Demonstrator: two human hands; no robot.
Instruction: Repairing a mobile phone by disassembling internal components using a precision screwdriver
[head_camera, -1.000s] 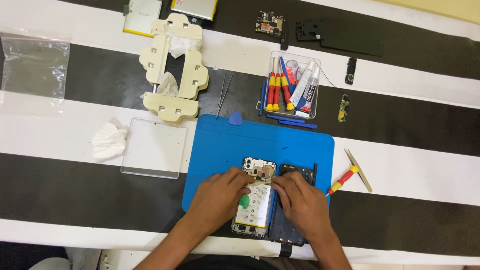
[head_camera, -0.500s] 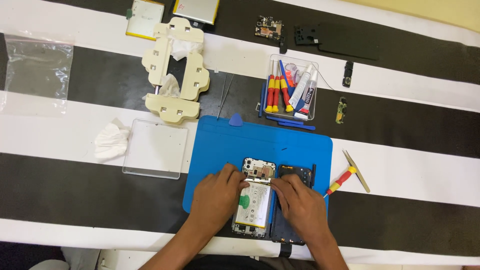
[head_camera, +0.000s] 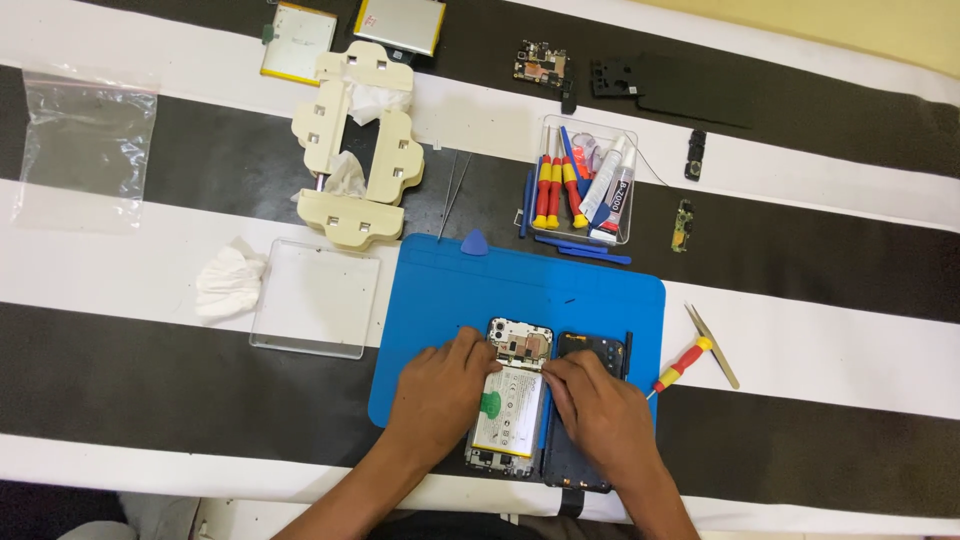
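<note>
**Inspector:** A striped black-and-white table (head_camera: 150, 360) is carrying a blue work mat (head_camera: 560, 290). On its near half an opened phone (head_camera: 510, 420) is lying face down, battery and upper circuit board showing. Its dark back cover (head_camera: 600, 352) is lying just beside it on the right.

**Clerk:** And the hands?

**Inspector:** The left hand (head_camera: 440, 395) is resting on the phone's left edge, fingers together and pressing down. The right hand (head_camera: 600, 415) is reaching across the cover, fingers pinching together at the battery's upper right corner.

**Clerk:** Progress?

**Inspector:** In my judgement, the cover is already off; the battery and board are sitting in place, not yet removed.

**Clerk:** Anything unclear?

**Inspector:** Whether the right fingers are gripping something small I cannot tell. The phone's lower end is partly covered by the wrists. A red-and-yellow screwdriver (head_camera: 682, 362) is lying untouched at the mat's right edge.
</note>
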